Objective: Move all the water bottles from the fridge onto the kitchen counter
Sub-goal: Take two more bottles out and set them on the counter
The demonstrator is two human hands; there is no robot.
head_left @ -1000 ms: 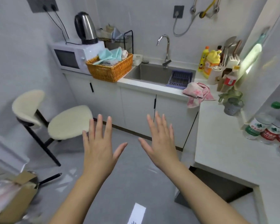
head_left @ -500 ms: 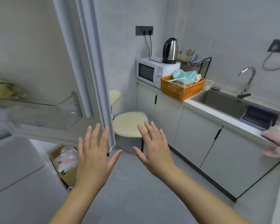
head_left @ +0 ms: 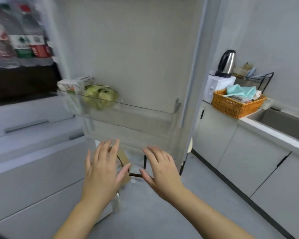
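Several clear water bottles (head_left: 19,40) with red and green labels stand on a shelf inside the open fridge at the upper left, blurred. The fridge door (head_left: 136,57) hangs open ahead. My left hand (head_left: 102,169) and my right hand (head_left: 160,169) are held out side by side, low in front of the door, palms down with fingers spread, holding nothing. Both are well below and to the right of the bottles. The kitchen counter (head_left: 269,133) runs along the right.
The door's shelf (head_left: 128,105) holds a carton (head_left: 71,86) and a bag of greens (head_left: 100,96). White fridge drawers (head_left: 33,135) fill the lower left. On the counter sit an orange basket (head_left: 236,104), a microwave (head_left: 217,85) with a kettle (head_left: 226,63), and a sink (head_left: 286,123). A cardboard box (head_left: 124,161) lies on the floor.
The view has swung left from the counter and sink to the open fridge. The bottles on the fridge shelf have come into sight. Both hands stay spread and empty in front of me.
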